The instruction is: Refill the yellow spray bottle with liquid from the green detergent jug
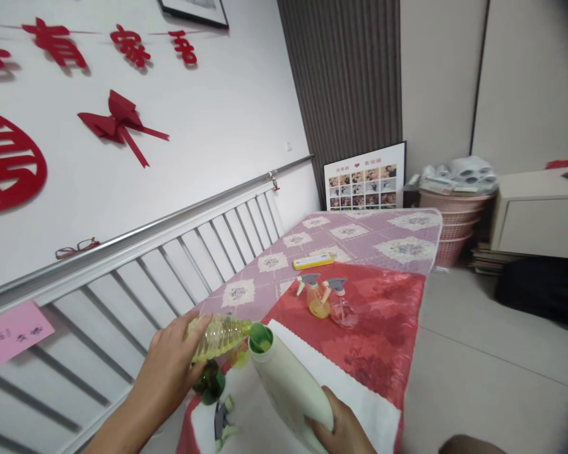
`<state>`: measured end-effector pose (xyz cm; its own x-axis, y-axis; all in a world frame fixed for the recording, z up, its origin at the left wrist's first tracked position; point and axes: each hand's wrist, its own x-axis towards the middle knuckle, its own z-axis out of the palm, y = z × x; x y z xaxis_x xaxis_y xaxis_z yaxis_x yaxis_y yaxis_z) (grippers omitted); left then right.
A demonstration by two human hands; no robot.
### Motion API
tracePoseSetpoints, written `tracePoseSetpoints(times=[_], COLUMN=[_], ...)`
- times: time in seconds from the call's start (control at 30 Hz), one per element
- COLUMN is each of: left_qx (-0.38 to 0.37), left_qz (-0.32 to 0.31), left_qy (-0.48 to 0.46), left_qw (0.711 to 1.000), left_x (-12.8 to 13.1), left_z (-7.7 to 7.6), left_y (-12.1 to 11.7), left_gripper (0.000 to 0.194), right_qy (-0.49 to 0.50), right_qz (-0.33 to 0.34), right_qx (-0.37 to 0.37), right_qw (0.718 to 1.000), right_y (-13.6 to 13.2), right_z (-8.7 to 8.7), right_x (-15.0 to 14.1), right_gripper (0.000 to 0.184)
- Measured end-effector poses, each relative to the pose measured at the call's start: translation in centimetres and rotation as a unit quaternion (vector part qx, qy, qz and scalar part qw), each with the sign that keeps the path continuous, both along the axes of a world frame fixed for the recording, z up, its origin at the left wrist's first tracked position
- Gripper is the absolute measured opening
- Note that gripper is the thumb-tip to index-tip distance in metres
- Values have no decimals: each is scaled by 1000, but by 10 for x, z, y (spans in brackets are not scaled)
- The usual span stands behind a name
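My left hand (pixel 173 350) is closed around a ribbed, see-through yellow-green bottle (pixel 220 338), tipped nearly level. Its neck meets the green-lined open mouth of a pale green bottle (pixel 288 381); whether liquid is flowing I cannot make out. That larger bottle leans toward the left, with my right hand (pixel 343 425) wrapped around its lower part. Below the left hand stands a dark green bottle (pixel 211 383), and close by is a partly hidden container with something yellow (pixel 239 357). A loose grey spray head (pixel 221 421) lies on the white cloth (pixel 355 384).
Two trigger spray bottles, one with yellow liquid (pixel 319 307) and one clear (pixel 343 312), stand on the red cloth (pixel 383 315). Behind them lies a yellow flat case (pixel 313 261). A white railing (pixel 170 249) runs along the left; pink baskets (pixel 454 221) stand far right.
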<state>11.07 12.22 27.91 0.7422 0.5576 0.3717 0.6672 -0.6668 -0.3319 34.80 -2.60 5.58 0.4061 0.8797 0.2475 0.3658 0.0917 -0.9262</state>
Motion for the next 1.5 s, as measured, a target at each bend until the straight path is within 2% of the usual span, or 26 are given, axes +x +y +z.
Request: tracePoseSetpoints(times=[0.77,1.5], left_qx=[-9,-10], left_qz=[3,11], left_qy=[1,12], left_qw=[1000,1000], left_x=[3,3], left_z=[3,5], left_y=[-4,-5], left_gripper=[65,65], right_qy=[4,-3], right_qz=[-3,10], right_qx=[-7,-8], right_qw=[1000,1000], right_y=[0,2], right_z=[3,-3], right_x=[0,1], right_gripper=[21,21])
